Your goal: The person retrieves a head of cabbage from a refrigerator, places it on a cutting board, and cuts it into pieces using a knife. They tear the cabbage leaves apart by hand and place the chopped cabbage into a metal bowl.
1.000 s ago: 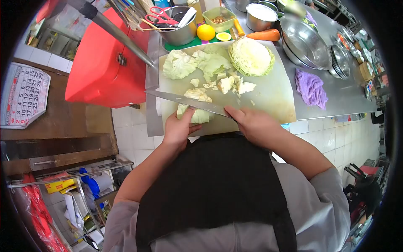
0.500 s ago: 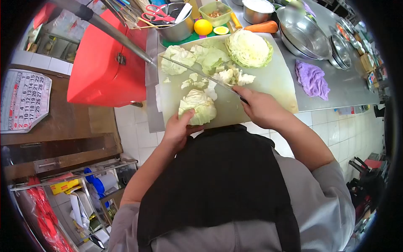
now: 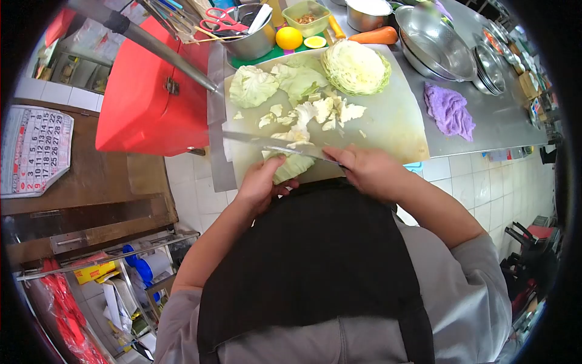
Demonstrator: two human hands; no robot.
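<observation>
Pale green cabbage fills the left grasp: I see the left hand [image 3: 262,183] with its fingers curled round the cabbage piece [image 3: 293,168], at the near edge of the board. Half a second ago the knife [image 3: 248,139] reached farther out, over the scraps; now it has been drawn back and crosses the far side of that piece, its blurred blade pointing left. At its other end, the right hand [image 3: 371,173] is clenched on the handle. I judge the blade to be back at work on the held piece, though I cannot tell whether the edge has bitten in.

Beyond the left hand, loose leaves [image 3: 251,86] lie on the cutting board [image 3: 397,130]. Ahead of both hands I see chopped scraps [image 3: 324,109] scattered, and beyond the right hand sits a larger cut cabbage [image 3: 357,67]. Past the far edge stand a steel pot [image 3: 257,47] of utensils, an orange fruit [image 3: 288,38] and a carrot [image 3: 374,36]. Right of the right hand, a purple cloth [image 3: 448,112] lies crumpled on the metal counter [image 3: 509,130], with a colander [image 3: 433,42] beyond it.

Around me, a calendar [image 3: 36,151] shows well left of the left hand, then a red box [image 3: 133,109] beside the counter; white floor tiles [image 3: 497,200] show below the right hand's side.
</observation>
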